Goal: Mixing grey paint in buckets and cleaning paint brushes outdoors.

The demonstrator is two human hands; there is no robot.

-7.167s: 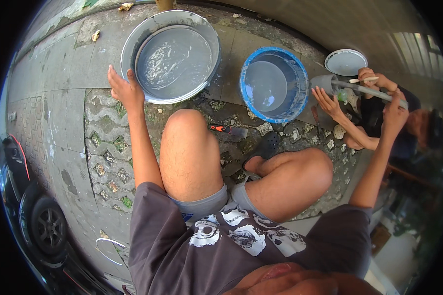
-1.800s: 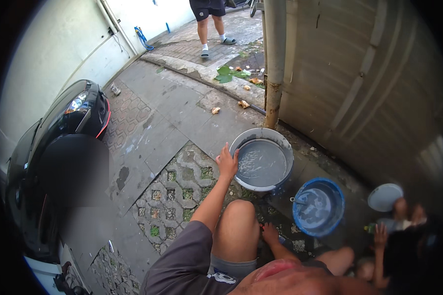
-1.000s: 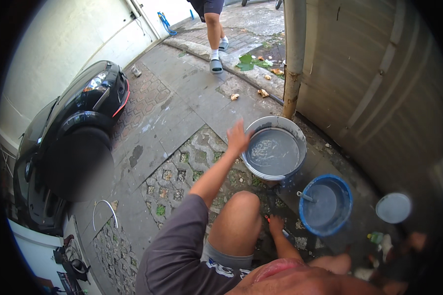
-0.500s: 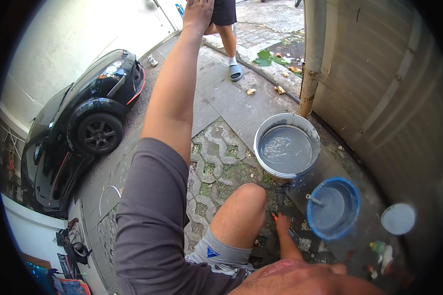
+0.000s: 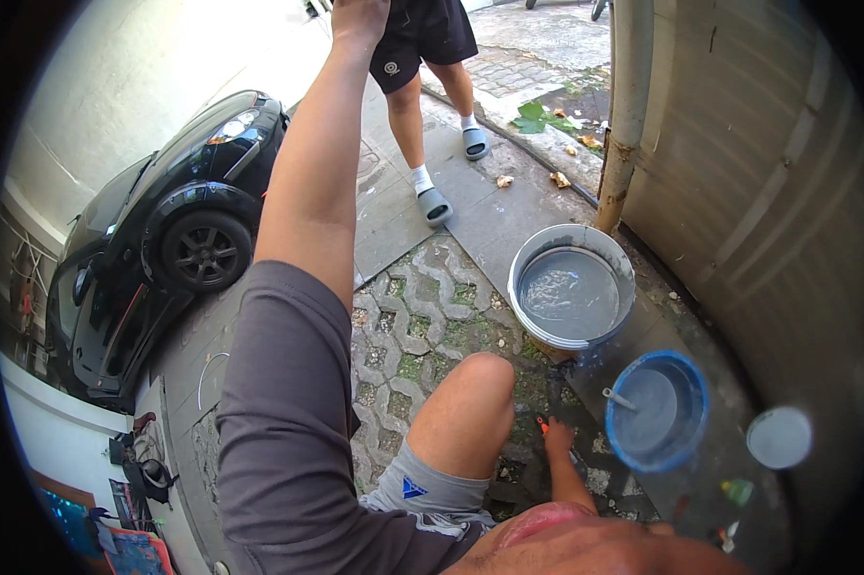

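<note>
My left arm is stretched far up across the view, and my left hand point(image 5: 360, 21) is cut by the top edge, so its fingers are hidden. Low beside my bent knee, my right hand point(image 5: 557, 440) is closed on a small object with an orange-red end point(image 5: 543, 426); its kind is unclear. Farther out, a white bucket point(image 5: 519, 309) holds grey, cloudy liquid. Right of my right hand stands a blue basin point(image 5: 612, 436), also with grey liquid, a pale handle point(image 5: 621, 399) leaning over its rim. Neither hand touches these vessels.
A person in dark shorts point(image 5: 420, 34) and grey slides stands ahead. At the left is a black car point(image 5: 149, 259). A rusty pole point(image 5: 628, 125) and metal panel point(image 5: 758, 182) bound the right, near a round white container point(image 5: 779, 438) and a green-yellow item point(image 5: 737, 492). Paving blocks point(image 5: 413, 326) are uneven.
The other person has stepped nearer and both legs now show. My left hand has shifted left and farther out past the top edge. My right hand stays low beside the knee.
</note>
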